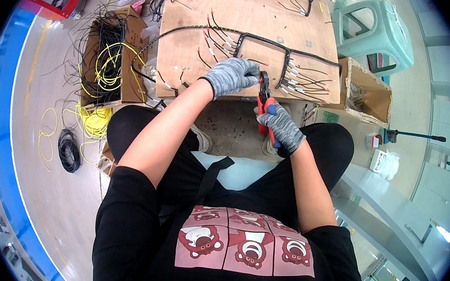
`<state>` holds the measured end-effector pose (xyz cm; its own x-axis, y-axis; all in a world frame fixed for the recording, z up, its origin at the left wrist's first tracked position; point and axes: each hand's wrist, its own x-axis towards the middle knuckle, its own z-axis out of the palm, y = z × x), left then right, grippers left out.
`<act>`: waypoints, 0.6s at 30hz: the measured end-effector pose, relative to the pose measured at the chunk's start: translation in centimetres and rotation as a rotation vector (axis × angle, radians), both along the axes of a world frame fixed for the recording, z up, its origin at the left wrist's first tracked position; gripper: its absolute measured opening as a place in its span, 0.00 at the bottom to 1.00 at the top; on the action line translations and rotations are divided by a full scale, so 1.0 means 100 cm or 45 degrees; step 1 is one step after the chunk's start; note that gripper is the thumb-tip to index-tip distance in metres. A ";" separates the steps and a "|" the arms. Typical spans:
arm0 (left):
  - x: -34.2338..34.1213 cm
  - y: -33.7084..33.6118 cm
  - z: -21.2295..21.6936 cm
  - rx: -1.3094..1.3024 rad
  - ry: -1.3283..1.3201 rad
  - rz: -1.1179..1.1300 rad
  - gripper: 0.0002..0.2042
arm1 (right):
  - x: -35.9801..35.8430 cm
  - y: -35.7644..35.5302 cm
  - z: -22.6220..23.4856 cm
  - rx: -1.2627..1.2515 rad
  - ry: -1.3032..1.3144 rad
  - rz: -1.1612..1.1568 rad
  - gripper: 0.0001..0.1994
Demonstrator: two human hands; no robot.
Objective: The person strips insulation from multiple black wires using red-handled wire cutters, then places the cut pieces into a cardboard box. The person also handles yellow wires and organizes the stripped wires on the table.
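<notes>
On the wooden board (pixel 247 18) laid flat in front of the seated person, a black wire bundle (pixel 262 40) runs in a bent loop, with thin branch wires (pixel 306 83) fanning off it, their ends tipped red and white. The left hand (pixel 231 75), in a grey knit glove, presses on the near part of the bundle close to the board's front edge, its fingers curled together over the wires. The right hand (pixel 282 127), gloved the same way, is clamped around the red and blue handles of a pair of cutters (pixel 265 98), whose dark nose points at the bundle just beside the left hand's fingertips. Whether the nose is biting on anything I cannot tell.

The bundle looks light and limp: it should bend wherever it is lifted and sag between supports, so the taped trunk seems the place to hold it, near the spot being worked, rather than by a single branch wire. The thin branches would probably kink or pull free if tugged by their tips. The knit gloves likely give fair grip on the smooth wire coating. The cutters are stiff and heavier, best held far back on the handles for leverage.

Left of the board stands a cardboard box (pixel 128 77) holding black and yellow wire coils (pixel 105 58); more yellow wire (pixel 94 122) and a black coil (pixel 68 150) lie on the floor. A pale green stool (pixel 382 31) stands to the right.
</notes>
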<state>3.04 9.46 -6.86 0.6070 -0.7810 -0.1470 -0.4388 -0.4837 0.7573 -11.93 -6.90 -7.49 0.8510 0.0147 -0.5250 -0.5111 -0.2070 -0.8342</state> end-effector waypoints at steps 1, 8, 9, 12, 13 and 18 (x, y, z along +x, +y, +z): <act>0.000 0.000 0.000 -0.015 -0.007 -0.004 0.12 | 0.000 0.000 0.000 -0.027 -0.014 0.021 0.17; 0.000 -0.001 -0.001 -0.010 -0.018 0.001 0.12 | 0.000 -0.006 -0.014 0.084 -0.007 0.044 0.18; 0.000 0.000 -0.001 -0.008 -0.013 0.001 0.12 | 0.001 -0.004 -0.008 0.091 -0.001 0.045 0.18; -0.001 0.000 -0.001 -0.010 -0.047 0.010 0.13 | 0.004 -0.002 0.005 -0.026 0.086 0.060 0.18; -0.002 0.000 -0.001 -0.016 -0.061 0.005 0.12 | 0.004 -0.002 0.005 -0.041 0.093 0.059 0.18; -0.002 0.000 -0.004 -0.047 -0.077 -0.018 0.12 | 0.002 -0.002 0.007 -0.133 -0.006 0.103 0.19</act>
